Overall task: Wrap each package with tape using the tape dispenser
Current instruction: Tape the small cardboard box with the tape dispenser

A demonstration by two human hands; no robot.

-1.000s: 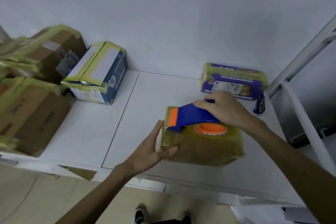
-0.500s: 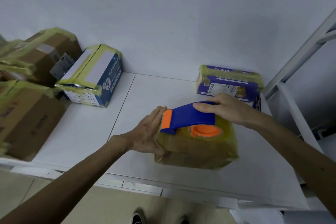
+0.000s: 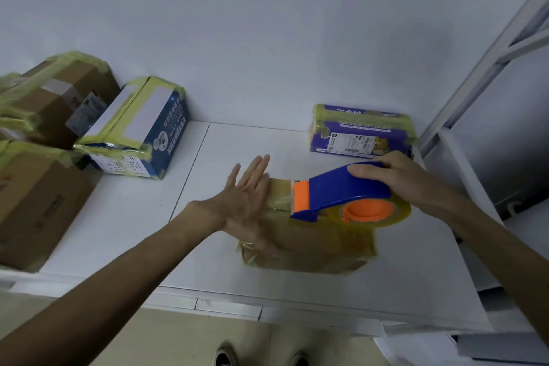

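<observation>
One tape dispenser (image 3: 335,190) on one package (image 3: 320,246).
Right hand (image 3: 407,178) grips the dispenser; left hand (image 3: 246,202) lies flat on the package. One purple box (image 3: 359,134), one blue box (image 3: 139,134) behind.

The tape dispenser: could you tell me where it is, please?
The dispenser sits right of centre in the head view, held by the right hand over the package.
</observation>
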